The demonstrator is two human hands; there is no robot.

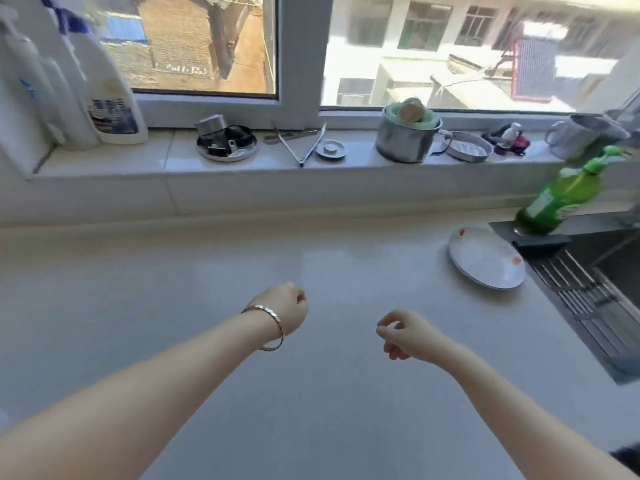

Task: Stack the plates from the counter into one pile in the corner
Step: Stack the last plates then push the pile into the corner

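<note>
A white plate [485, 259] with small red marks on its rim lies on the pale counter [242, 265] at the far right, beside the sink. My left hand [289, 308], a bracelet on its wrist, hovers over the middle of the counter with its fingers curled under, holding nothing. My right hand [403, 334] hangs a little to the right of it, fingers loosely curled and empty. Both hands are well short of the plate, which is the only one in view.
A dark sink [595, 289] with a ridged drainer fills the right edge; a green bottle [557, 199] stands at its back corner. The windowsill holds a metal pot [405, 140], tongs [304, 143], small dishes, a mug [581, 135]. White spray bottles [110, 98] stand at far left.
</note>
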